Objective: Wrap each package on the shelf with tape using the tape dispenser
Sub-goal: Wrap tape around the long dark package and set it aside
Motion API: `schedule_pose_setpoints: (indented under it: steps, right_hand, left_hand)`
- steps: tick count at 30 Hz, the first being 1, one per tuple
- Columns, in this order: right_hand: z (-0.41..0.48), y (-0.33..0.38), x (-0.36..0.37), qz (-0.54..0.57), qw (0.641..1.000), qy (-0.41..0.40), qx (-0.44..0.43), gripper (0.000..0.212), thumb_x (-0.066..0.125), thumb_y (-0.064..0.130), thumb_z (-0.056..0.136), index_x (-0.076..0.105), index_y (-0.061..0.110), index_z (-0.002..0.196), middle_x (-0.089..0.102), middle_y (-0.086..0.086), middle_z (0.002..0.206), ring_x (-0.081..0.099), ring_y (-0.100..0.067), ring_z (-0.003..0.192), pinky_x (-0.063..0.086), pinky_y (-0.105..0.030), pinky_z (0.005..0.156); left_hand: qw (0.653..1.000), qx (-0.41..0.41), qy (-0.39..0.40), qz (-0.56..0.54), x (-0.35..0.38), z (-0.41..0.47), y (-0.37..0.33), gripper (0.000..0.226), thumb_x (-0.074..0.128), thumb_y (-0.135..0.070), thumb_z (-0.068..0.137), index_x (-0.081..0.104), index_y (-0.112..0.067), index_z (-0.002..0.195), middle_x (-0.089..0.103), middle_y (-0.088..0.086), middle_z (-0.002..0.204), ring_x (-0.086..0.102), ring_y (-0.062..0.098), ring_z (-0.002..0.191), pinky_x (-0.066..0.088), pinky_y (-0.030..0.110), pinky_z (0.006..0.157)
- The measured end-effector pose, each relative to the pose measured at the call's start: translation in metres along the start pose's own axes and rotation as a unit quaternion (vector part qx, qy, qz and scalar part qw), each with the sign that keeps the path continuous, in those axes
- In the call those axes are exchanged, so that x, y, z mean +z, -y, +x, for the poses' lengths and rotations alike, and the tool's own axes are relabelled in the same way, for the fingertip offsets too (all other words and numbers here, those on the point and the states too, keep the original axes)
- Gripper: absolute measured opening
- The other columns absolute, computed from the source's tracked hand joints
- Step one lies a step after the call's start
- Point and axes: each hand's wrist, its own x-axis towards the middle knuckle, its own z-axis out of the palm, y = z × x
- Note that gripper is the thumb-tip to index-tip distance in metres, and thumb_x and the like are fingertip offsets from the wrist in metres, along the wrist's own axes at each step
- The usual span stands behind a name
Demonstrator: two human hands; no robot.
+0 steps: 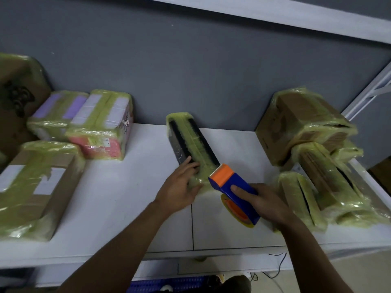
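Note:
A long black box (191,142) with yellow-green tape along its top lies on the white shelf (135,199), its far end against the grey wall. My left hand (179,187) rests on the box's near end, fingers laid over its top and thumb along the near face. My right hand (262,201) grips the blue and orange tape dispenser (234,187). The dispenser's orange front edge sits at the near right corner of the box. The tape roll shows below the dispenser body.
Taped packages stand on the left: a brown carton (36,182), a pink box (103,132) and a purple-labelled one (57,111). A heap of taped cartons (306,127) fills the right side. The shelf's front edge runs close to my forearms.

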Motion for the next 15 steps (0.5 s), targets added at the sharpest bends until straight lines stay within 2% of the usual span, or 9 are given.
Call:
schedule_pose_setpoints:
  steps: [2,4,6,7,9,11,12,15]
  right_hand:
    - [-0.001,-0.003,0.006,0.005,1.0,0.021,-0.001,0.068,0.068,0.073,0.076,0.073,0.008,0.094,0.076,-0.011,0.086,0.073,-0.034,0.083,0.054,-0.038,0.075]
    - [-0.002,-0.004,0.012,0.004,0.999,0.04,-0.009,0.071,0.066,0.076,0.073,0.073,0.009,0.097,0.076,-0.009,0.088,0.074,-0.032,0.085,0.056,-0.04,0.079]
    - [-0.002,-0.003,0.018,-0.015,0.998,0.05,-0.025,0.071,0.063,0.078,0.073,0.073,0.011,0.095,0.076,-0.008,0.087,0.074,-0.03,0.083,0.059,-0.043,0.08]
    - [-0.002,-0.002,0.021,-0.028,0.998,0.049,-0.033,0.072,0.062,0.079,0.074,0.073,0.011,0.094,0.076,-0.008,0.086,0.074,-0.03,0.081,0.059,-0.045,0.08]
    - [-0.001,0.0,0.025,-0.053,0.997,0.041,-0.048,0.073,0.062,0.081,0.072,0.073,0.011,0.091,0.075,-0.007,0.082,0.073,-0.027,0.077,0.059,-0.047,0.079]
    - [0.0,0.001,0.028,-0.06,0.996,0.039,-0.061,0.07,0.063,0.08,0.071,0.073,0.012,0.088,0.074,-0.006,0.079,0.073,-0.026,0.074,0.058,-0.041,0.074]
    - [0.001,0.002,0.028,-0.059,0.995,0.042,-0.065,0.069,0.065,0.079,0.071,0.072,0.012,0.087,0.074,-0.006,0.078,0.072,-0.026,0.073,0.056,-0.037,0.071]
    - [0.002,0.003,0.03,-0.062,0.994,0.052,-0.073,0.072,0.067,0.081,0.069,0.072,0.011,0.087,0.072,-0.008,0.077,0.071,-0.028,0.072,0.053,-0.034,0.069]
  left_hand:
    - [0.998,-0.043,0.013,-0.054,-0.012,-0.004,0.006,0.053,0.074,-0.026,0.093,0.056,-0.014,0.141,0.047,-0.012,0.149,0.026,0.004,0.148,0.033,0.04,0.121]
    - [0.994,-0.084,0.012,-0.069,-0.02,-0.008,0.008,0.063,0.072,-0.029,0.094,0.046,-0.022,0.15,0.035,-0.02,0.155,0.018,-0.001,0.15,0.027,0.037,0.124]
    - [0.992,-0.107,-0.008,-0.072,-0.024,-0.015,0.001,0.074,0.072,-0.037,0.091,0.035,-0.028,0.154,0.027,-0.027,0.156,0.012,-0.011,0.148,0.02,0.022,0.124]
    - [0.989,-0.113,-0.034,-0.084,-0.026,-0.02,-0.006,0.074,0.072,-0.039,0.09,0.035,-0.03,0.153,0.028,-0.03,0.153,0.016,-0.016,0.144,0.022,0.013,0.118]
    - [0.978,-0.129,-0.107,-0.125,-0.03,-0.028,-0.022,0.053,0.07,-0.039,0.09,0.055,-0.03,0.14,0.048,-0.033,0.137,0.045,-0.011,0.127,0.042,0.011,0.096]
    - [0.957,-0.189,-0.118,-0.185,-0.037,-0.033,-0.038,0.02,0.068,-0.034,0.094,0.072,-0.03,0.113,0.067,-0.026,0.107,0.062,0.001,0.101,0.047,0.016,0.077]
    - [0.94,-0.237,-0.087,-0.231,-0.041,-0.033,-0.044,0.014,0.067,-0.035,0.096,0.075,-0.032,0.106,0.071,-0.022,0.098,0.065,0.003,0.094,0.047,0.018,0.075]
    - [0.871,-0.337,0.033,-0.356,-0.05,-0.032,-0.054,0.026,0.059,-0.048,0.097,0.078,-0.031,0.104,0.076,-0.009,0.096,0.069,0.015,0.094,0.052,0.027,0.077]
